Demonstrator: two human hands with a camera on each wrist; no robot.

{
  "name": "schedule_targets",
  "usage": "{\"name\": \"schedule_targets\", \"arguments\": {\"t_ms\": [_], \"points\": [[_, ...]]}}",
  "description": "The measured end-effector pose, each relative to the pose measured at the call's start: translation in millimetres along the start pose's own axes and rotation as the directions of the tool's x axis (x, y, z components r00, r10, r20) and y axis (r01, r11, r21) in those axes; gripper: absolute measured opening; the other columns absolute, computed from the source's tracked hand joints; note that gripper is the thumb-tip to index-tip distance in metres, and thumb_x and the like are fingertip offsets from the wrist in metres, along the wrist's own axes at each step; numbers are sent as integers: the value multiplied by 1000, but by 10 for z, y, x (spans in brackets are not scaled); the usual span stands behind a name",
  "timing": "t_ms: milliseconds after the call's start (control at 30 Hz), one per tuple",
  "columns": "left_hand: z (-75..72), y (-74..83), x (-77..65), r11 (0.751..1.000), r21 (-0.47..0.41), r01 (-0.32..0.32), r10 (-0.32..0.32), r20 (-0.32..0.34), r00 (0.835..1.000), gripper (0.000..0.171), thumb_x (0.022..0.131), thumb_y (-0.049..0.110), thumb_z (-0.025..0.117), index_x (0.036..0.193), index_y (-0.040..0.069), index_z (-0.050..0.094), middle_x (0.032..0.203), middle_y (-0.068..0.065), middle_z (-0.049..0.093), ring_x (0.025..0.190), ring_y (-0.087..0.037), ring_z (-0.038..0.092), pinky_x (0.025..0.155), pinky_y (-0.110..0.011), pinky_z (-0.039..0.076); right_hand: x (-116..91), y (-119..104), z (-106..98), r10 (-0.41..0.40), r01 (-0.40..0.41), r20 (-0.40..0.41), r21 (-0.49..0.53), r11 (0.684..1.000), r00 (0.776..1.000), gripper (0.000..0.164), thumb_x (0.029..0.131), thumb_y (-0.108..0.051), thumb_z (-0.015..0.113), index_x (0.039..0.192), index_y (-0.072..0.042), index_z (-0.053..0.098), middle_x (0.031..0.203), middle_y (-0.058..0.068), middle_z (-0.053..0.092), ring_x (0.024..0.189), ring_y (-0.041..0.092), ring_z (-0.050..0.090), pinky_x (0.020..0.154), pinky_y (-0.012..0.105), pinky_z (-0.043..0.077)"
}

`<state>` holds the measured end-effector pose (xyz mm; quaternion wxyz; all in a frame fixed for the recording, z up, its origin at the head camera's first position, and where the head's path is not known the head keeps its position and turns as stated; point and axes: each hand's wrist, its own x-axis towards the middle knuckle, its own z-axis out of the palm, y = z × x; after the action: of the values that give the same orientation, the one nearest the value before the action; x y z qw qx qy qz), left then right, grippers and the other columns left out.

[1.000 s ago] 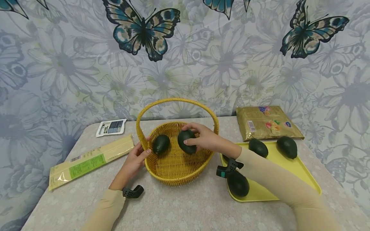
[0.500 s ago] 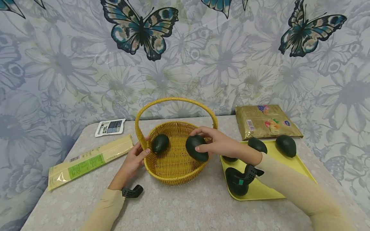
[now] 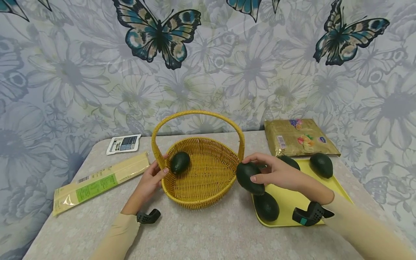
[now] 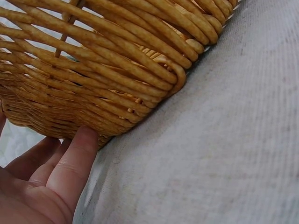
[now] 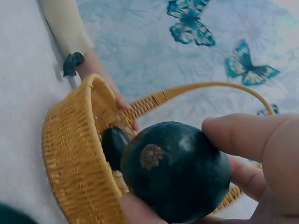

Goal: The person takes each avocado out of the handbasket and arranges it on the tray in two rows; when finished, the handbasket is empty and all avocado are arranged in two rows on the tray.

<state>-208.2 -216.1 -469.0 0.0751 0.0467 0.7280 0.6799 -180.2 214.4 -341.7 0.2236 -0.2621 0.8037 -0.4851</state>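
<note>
My right hand (image 3: 276, 172) holds a dark green avocado (image 3: 248, 179) between thumb and fingers, just off the right side of a yellow wicker basket (image 3: 191, 204). In the right wrist view the stem scar of this held avocado (image 5: 187, 172) faces the camera. A second avocado (image 3: 180, 162) lies inside the basket, against its left wall. My left hand (image 3: 150, 183) grips the basket's left rim near the handle base, thumb over the edge. The left wrist view shows fingers (image 4: 72, 163) against the woven outer wall.
On the right is a yellow tray (image 3: 290, 204) with several avocados, among them a front one (image 3: 267, 206) and a back right one (image 3: 321, 165). A gold packet (image 3: 300, 137) lies behind it. Leftward are a long pale yellow packet (image 3: 100, 183) and a small white pouch (image 3: 124, 144).
My right hand has lifted the avocado from over the basket's inside and carried it rightward past the rim, toward the tray. The left hand and basket have stayed in place.
</note>
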Motion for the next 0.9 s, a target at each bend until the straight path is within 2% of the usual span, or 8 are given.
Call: {"name": "schedule_targets", "arguments": {"t_ms": [200, 400, 500, 600, 667, 800, 900], "points": [[-7, 9, -6, 1000, -11, -1, 1, -3, 1000, 62, 107, 22, 53, 162, 16, 26, 162, -23, 31, 114, 0, 53, 86, -21, 56, -226, 133, -110, -25, 28, -41, 90, 996, 999, 47, 100, -11, 63, 143, 1, 44, 145, 34, 42, 88, 16, 70, 69, 39, 60], [1, 31, -5, 1000, -12, 11, -11, -12, 1000, 61, 107, 19, 53, 162, 14, 26, 161, -22, 33, 113, -1, 53, 85, -20, 55, -456, 236, -240, 41, -33, -137, 67, 997, 990, 48, 102, -14, 61, 146, -5, 43, 149, 32, 39, 101, 11, 69, 76, 39, 60], [11, 37, -6, 1000, -10, 21, -22, -16, 1000, 62, 106, 20, 54, 162, 15, 27, 161, -21, 33, 114, -2, 52, 86, -20, 55, -557, 334, -307, 48, -36, -166, 76, 996, 985, 45, 103, -12, 58, 146, -7, 44, 143, 20, 49, 101, 12, 71, 76, 39, 61], [10, 27, 1, 1000, -6, 18, -18, -13, 1000, 62, 107, 20, 54, 162, 15, 27, 161, -21, 33, 114, -2, 53, 86, -20, 55, -652, 460, -362, 46, -29, -187, 96, 995, 981, 42, 103, -9, 56, 144, -12, 47, 131, 0, 57, 98, 13, 72, 75, 39, 61], [9, 20, 6, 1000, -5, 7, -7, -12, 1000, 61, 107, 20, 54, 161, 15, 27, 161, -21, 33, 114, -1, 53, 86, -20, 55, -716, 547, -389, 53, -33, -204, 101, 994, 978, 41, 104, -8, 55, 144, -15, 48, 127, -10, 56, 98, 12, 71, 74, 38, 61], [6, 9, 11, 1000, -7, -6, 6, -14, 1000, 60, 107, 18, 53, 161, 14, 28, 160, -22, 34, 115, -1, 53, 87, -20, 55, -833, 710, -412, 94, -72, -234, 100, 992, 968, 43, 104, -9, 56, 145, -17, 48, 130, -23, 51, 98, 7, 68, 74, 36, 59], [9, 10, 8, 1000, -9, -1, 1, -20, 1000, 60, 106, 18, 54, 161, 14, 28, 161, -22, 33, 115, -2, 53, 87, -20, 55, -902, 821, -400, 130, -110, -256, 92, 990, 958, 43, 103, -11, 57, 145, -18, 48, 129, -28, 50, 81, 6, 62, 74, 34, 56]]}}
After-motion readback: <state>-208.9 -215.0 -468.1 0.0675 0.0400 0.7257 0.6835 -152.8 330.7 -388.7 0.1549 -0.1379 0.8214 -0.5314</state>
